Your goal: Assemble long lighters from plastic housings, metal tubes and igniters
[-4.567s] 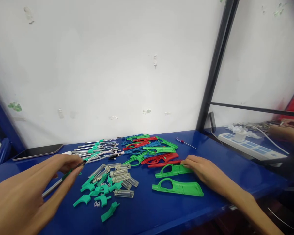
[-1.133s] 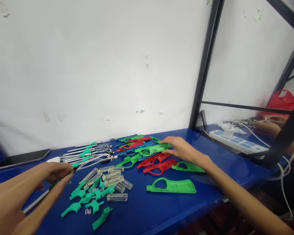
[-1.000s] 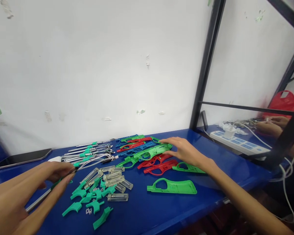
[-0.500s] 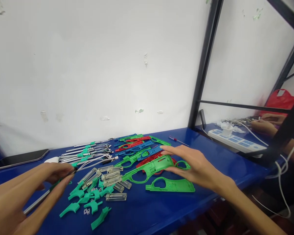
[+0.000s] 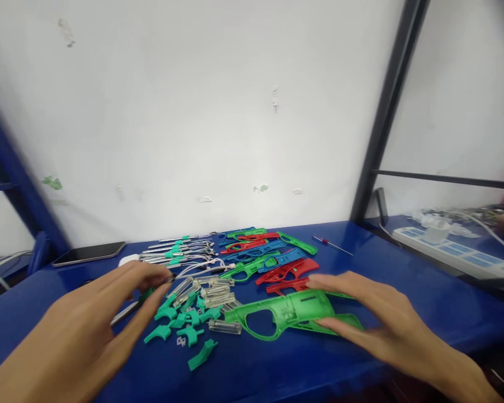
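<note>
My right hand (image 5: 373, 319) grips a translucent green gun-shaped plastic shell (image 5: 283, 312) by its rear end, just above the blue bench (image 5: 403, 285); another green shell (image 5: 347, 321) lies under it. My left hand (image 5: 109, 313) pinches a thin metal rod with a green collar (image 5: 128, 310) at the left. Between the hands lie small teal trigger pieces (image 5: 180, 327) and clear plastic blocks (image 5: 213, 294). Behind them sits a pile of red, blue and green shells (image 5: 272, 254).
More metal rods with wires (image 5: 176, 254) lie at the back, left of the pile. A phone (image 5: 88, 253) lies far left, a small red-handled screwdriver (image 5: 331, 245) back right. A black post (image 5: 386, 112) separates a neighbouring bench with a white power strip (image 5: 448, 252).
My right hand reached to the shell pile, took a green shell and drew it toward me over the near green shell. The left hand kept hold of its rod. The view swung left.
</note>
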`<state>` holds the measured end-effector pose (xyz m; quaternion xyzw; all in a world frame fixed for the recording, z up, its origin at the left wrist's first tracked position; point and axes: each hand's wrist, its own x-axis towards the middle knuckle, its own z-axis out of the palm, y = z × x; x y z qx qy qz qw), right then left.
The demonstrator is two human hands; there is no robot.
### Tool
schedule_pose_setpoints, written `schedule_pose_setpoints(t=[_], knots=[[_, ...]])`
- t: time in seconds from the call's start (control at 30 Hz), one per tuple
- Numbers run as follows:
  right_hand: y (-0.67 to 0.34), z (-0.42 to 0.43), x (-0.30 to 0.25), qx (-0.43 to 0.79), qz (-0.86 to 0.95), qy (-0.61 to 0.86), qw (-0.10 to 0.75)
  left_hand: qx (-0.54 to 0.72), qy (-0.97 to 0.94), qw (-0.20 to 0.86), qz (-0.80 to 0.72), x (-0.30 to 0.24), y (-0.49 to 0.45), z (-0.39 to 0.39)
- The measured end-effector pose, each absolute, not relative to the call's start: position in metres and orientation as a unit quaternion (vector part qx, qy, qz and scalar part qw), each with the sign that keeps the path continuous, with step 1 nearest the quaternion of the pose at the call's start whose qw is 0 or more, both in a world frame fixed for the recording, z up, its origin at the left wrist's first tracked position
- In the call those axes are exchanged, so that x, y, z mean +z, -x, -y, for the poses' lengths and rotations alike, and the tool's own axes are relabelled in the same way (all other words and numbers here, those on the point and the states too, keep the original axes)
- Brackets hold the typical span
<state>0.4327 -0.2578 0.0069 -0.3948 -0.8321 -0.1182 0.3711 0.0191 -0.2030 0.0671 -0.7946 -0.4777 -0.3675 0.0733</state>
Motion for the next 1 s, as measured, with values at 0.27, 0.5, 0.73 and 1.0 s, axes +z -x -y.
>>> schedule_pose_setpoints(t=[0.27, 0.5, 0.73, 1.0], knots=[[-0.397, 0.272, -0.032, -0.132, 0.853, 0.356, 0.359, -0.388, 0.835, 0.134, 0.367, 0.085, -0.035, 0.216], [-0.379, 0.272, -0.046, -0.11, 0.858, 0.378, 0.331, -0.286, 0.867, 0.064, 0.403, 0.055, -0.019, 0.24], [-0.385, 0.278, -0.066, -0.061, 0.832, 0.436, 0.338, -0.313, 0.882, 0.036, 0.35, 0.003, -0.039, 0.257], [-0.387, 0.278, -0.061, -0.011, 0.853, 0.423, 0.306, -0.251, 0.887, -0.051, 0.383, -0.022, -0.034, 0.257]])
